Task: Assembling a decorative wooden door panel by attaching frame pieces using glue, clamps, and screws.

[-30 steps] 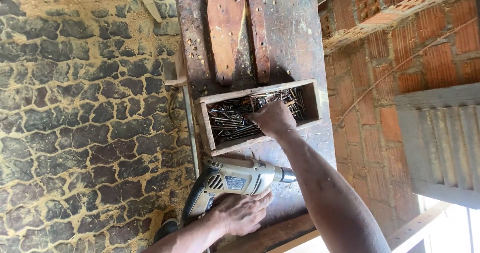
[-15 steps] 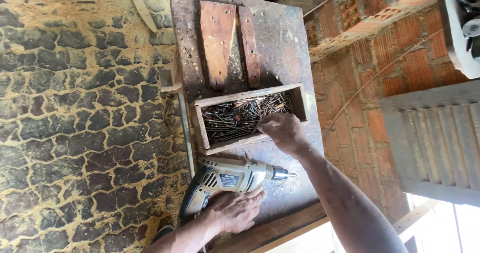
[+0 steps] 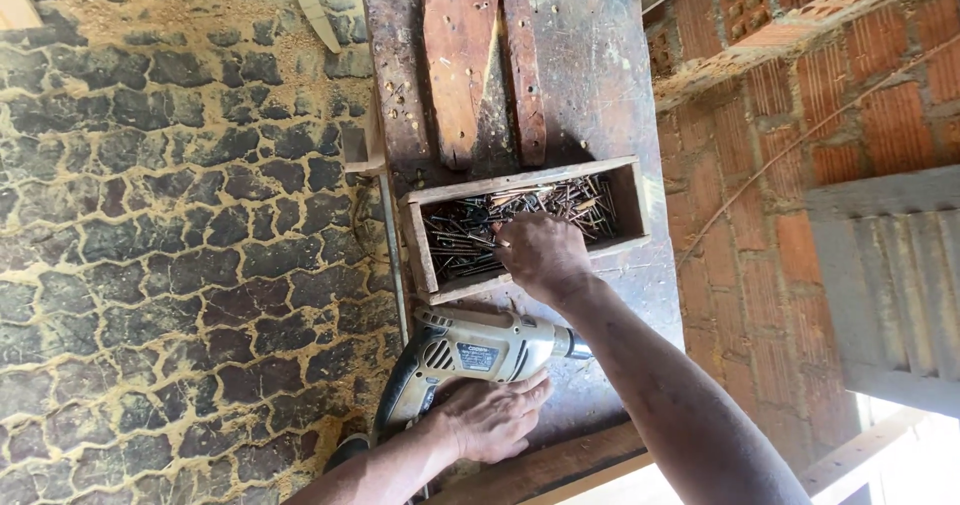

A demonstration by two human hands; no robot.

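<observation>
A shallow wooden box (image 3: 625,200) is sitting in the middle of the counter (image 3: 600,75), and it is holding a loose heap of dark nails and screws (image 3: 480,227), too many and too tangled to count. The right hand (image 3: 543,255) is reaching into the near side of this box, fingers curled down among the fasteners; the grip is bunched together, but whether it is pinching a nail I cannot tell, since the back of the hand is hiding the fingertips. The heap is spreading out to the left of and beyond the knuckles, touching the hand.

Nearer to the person, one electric drill (image 3: 470,350) is lying on its side on the counter, just beside the box, its chuck pointing right. The left hand (image 3: 495,417) is resting flat against the drill's body from the near side, fingers spread and apart rather than wrapped around it.

At the far end of the counter two worn wooden boards (image 3: 460,65) are lying side by side, one wide and one narrow. A stone-patterned floor (image 3: 150,265) is showing on the left, and a red brick wall (image 3: 820,95) on the right.
</observation>
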